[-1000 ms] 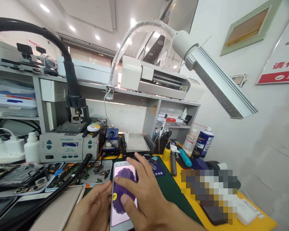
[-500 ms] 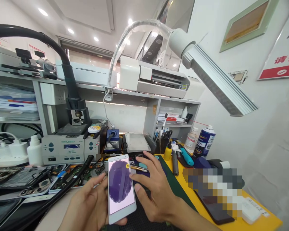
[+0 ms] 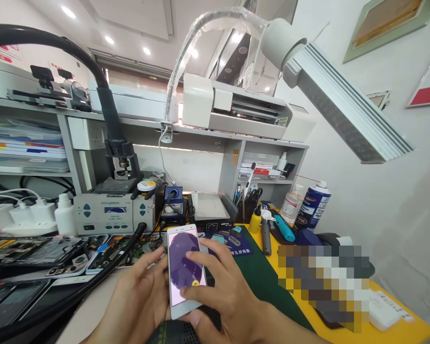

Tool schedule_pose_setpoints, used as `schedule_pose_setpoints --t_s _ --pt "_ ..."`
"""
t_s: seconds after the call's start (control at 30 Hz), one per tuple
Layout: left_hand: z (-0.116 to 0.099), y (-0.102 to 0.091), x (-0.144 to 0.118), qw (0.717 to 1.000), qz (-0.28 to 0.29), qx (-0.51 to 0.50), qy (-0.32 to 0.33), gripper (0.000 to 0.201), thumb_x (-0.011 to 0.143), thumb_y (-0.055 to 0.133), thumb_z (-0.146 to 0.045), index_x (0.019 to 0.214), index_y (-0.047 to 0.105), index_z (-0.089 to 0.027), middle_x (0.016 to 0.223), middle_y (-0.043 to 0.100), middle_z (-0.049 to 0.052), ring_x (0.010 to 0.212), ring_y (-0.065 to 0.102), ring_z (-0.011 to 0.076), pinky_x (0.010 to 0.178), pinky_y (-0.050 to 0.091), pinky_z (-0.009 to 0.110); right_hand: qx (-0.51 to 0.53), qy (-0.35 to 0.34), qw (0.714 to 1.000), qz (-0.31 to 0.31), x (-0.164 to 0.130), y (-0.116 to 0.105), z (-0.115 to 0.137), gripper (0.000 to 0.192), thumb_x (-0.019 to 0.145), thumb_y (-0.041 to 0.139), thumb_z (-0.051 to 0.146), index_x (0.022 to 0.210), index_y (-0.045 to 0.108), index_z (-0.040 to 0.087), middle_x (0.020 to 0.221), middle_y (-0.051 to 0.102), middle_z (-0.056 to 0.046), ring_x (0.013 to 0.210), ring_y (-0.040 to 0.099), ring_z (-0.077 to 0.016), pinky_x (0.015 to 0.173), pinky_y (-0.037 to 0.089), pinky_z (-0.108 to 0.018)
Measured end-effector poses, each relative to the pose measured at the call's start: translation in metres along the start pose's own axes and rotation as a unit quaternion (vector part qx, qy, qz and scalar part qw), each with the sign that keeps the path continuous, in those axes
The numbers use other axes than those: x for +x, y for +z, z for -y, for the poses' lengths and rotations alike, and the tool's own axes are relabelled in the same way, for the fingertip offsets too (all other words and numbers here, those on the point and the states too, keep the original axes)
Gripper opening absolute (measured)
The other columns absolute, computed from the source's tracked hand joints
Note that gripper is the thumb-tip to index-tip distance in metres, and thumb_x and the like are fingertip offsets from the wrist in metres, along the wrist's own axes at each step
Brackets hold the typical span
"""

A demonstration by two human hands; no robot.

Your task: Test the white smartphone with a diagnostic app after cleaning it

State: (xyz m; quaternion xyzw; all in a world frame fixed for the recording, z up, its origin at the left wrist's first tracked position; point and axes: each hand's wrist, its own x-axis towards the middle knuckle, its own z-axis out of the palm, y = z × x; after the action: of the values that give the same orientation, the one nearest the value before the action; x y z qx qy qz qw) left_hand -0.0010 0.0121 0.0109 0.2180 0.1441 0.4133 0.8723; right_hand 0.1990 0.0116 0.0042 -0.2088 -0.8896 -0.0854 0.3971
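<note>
At the lower middle of the frame the left hand [image 3: 138, 298] cradled a white phone [image 3: 185, 270] from behind and along its left edge, fingers curled loosely round the body. The right hand [image 3: 220, 296] lay half open over it, fingers spread, the forefinger stretched across the lit screen and the thumb under the lower edge near a small yellow dot. The phone was held upright and slightly tilted, above the green mat [image 3: 261, 282], not resting on it.

As a judgement: the phone was assembled and powered, showing a pale screen with a large dark purple blot; that may have been a damaged display or only a test picture, the view being too coarse to say. So switching on looked done, while checking touch seemed under way; no opening of the case had begun.

Opened phones [image 3: 57, 253] lay at the lower left, the solder station [image 3: 111, 215] behind them, a spray can [image 3: 317, 203] at the right
</note>
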Motion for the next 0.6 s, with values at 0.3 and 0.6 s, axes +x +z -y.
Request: schedule_pose_setpoints --t_s 0.3,0.6 --pt "0.013 -0.001 -0.002 0.997 -0.012 0.071 -0.012 0.062 0.097 0.048 -0.05 0.153 0.038 -0.028 0.125 0.068 0.011 0.104 0.066 0.0299 0.083 0.054 0.043 -0.008 0.079 0.995 0.063 0.01 -0.008 0.001 0.04 0.088 0.055 0.033 0.125 0.066 0.022 0.144 0.043 -0.014 0.143 0.031 -0.0371 0.117 0.023 -0.065" --pt "0.011 0.003 -0.004 0.992 -0.001 0.129 -0.015 0.049 0.097 0.043 -0.054 0.129 0.067 -0.025 0.111 0.073 0.009 0.088 0.065 0.0295 0.069 0.057 0.048 -0.039 0.137 0.989 0.045 0.009 -0.017 -0.014 0.042 0.095 0.049 0.032 0.134 0.062 0.022 0.152 0.035 -0.015 0.149 0.019 -0.036 0.118 0.022 -0.064"
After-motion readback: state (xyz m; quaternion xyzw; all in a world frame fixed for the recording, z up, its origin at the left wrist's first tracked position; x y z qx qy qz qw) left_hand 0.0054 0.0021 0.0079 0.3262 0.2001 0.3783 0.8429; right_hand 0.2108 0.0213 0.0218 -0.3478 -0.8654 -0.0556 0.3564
